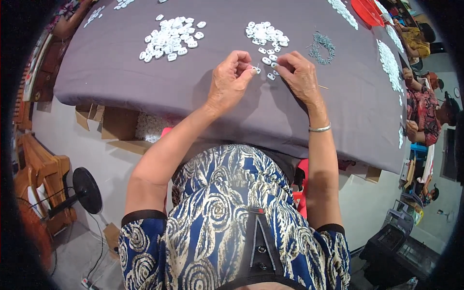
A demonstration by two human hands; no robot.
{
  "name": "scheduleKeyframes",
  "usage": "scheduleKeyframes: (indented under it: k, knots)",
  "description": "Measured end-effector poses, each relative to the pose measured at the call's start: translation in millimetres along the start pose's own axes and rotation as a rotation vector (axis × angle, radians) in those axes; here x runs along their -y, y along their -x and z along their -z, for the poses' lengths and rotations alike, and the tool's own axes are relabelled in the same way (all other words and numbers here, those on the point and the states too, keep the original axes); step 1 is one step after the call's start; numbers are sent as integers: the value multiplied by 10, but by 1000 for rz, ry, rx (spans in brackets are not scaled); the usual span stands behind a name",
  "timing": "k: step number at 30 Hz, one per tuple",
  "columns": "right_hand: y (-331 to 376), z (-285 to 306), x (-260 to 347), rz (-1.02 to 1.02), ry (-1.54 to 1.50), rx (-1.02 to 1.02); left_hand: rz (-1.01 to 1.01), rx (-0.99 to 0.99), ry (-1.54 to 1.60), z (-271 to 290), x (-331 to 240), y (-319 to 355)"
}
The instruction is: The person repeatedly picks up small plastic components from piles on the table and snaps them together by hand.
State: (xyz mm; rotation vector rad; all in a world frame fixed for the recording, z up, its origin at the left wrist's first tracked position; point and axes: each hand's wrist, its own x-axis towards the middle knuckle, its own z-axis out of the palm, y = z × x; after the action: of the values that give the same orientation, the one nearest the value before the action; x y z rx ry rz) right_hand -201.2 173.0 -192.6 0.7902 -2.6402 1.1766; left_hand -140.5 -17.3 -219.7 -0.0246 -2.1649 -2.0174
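My left hand [231, 77] pinches a small white plastic piece [257, 70] between thumb and fingers above the grey-clothed table [121, 77]. My right hand [299, 73] is close beside it, fingers curled on a thin metal part at the same piece; what it grips is too small to tell apart. Several loose white pieces [268, 58] lie just beyond both hands. Farther back are two heaps of white pieces [170, 38], [265, 32]. A small pile of grey metal springs [323, 47] lies to the right.
A cardboard box with white pieces [145, 126] sits under the table's left edge. A fan [83, 191] and a wooden chair [41, 174] stand at the left. Other people [425, 108] sit along the right side, near rows of white pieces [389, 63] and a red tray [368, 11].
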Motion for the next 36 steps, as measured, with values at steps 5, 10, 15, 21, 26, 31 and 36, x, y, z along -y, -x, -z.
scheduleKeyframes:
  k: [5, 10, 15, 21, 26, 31, 36]
  knots:
    - [-22, -10, 34, 28, 32, 24, -13, -3, 9, -7, 18, -8]
    - [-47, -17, -18, 159, 111, -27, 5, -26, 19, -17, -13, -7]
    - [-38, 10, 20, 51, 58, -120, -7, -7, 1, -3, 25, -9]
    - [-21, -8, -33, -89, 72, -220, -9, 2, -1, -1, 28, -6]
    - [41, 31, -44, -111, 131, -201, 2, -9, 1, -11, 29, -6]
    - [123, 115, -88, 24, 284, -201, 0, -24, 9, -15, -16, -2]
    - [103, 134, -28, -52, 278, -154, 3, 6, 13, -4, -16, -3]
